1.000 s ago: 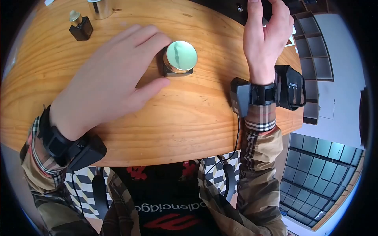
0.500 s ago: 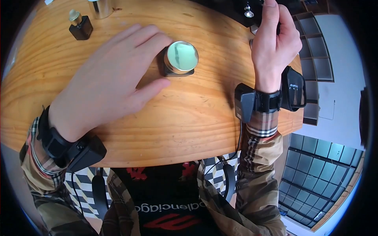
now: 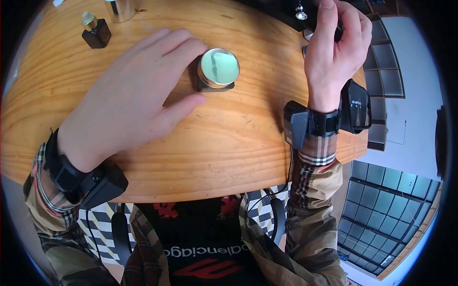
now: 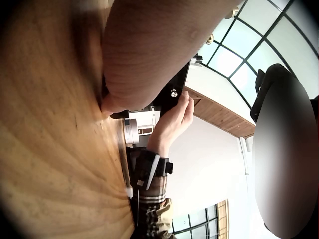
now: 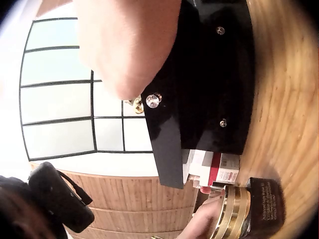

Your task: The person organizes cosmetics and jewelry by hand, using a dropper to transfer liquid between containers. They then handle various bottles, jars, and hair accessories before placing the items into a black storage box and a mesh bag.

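Note:
My left hand rests on the wooden table at the left side of a small jar. Its index finger lies at the jar's far edge and the thumb near its front corner. The jar has a shiny pale-green-looking top, a gold band and a dark square base. At the back right, my right hand grips the edge of a black panel with a clear crystal knob. That panel juts out from a glossy black box bearing smaller knobs. My right fingertips are partly hidden.
A dark dropper bottle and a metallic cup stand at the back left. A black pouch lies beside my right wrist. White and red cartons sit by the black box. The table's front edge is close to my body.
My right hand has moved right and a little toward me, and the crystal knob has shifted the same way. Its fingers have curled more. My left hand and the jar have stayed put.

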The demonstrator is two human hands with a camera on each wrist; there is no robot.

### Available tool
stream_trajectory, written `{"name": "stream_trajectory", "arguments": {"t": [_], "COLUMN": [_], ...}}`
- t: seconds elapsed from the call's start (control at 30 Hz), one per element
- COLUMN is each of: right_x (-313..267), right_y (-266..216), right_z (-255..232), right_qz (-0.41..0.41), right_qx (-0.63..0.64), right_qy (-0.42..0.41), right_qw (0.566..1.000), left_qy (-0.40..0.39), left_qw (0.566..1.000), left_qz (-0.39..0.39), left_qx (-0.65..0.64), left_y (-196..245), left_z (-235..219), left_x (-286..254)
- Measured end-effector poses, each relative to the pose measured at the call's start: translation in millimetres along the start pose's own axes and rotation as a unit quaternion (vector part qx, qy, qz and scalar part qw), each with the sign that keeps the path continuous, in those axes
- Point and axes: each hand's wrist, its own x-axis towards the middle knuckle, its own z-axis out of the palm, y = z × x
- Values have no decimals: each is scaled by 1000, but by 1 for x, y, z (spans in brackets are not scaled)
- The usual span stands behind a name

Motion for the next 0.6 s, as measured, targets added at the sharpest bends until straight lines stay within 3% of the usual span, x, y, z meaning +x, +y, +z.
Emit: {"name": "stream_trajectory", "arguments": {"t": [0.07, 0.2, 0.3, 0.37, 0.47, 0.6], "right_x": [2, -2, 4, 11, 12, 10], "right_y": [-2, 5, 1, -12, -20, -16], "right_z": [-6, -12, -17, -20, -19, -16], "right_qz": [66, 27, 39, 90, 108, 142], "right_qx": [31, -73, -54, -79, 3, 29], "right_qy": [-59, -101, -130, -172, -127, -125], "right_qw": [996, 992, 989, 978, 986, 981], "left_qy": [4, -2, 2, 0, -1, -2], "left_qw": [1000, 1000, 1000, 1000, 1000, 1000], "left_qz": [3, -2, 0, -2, -1, 0], "left_qx": [1, 2, 2, 2, -1, -3], "left_y": [0, 0, 0, 0, 0, 0], "left_z": [0, 0, 1, 0, -1, 0], "left_x": [1, 0, 1, 2, 2, 3]}}
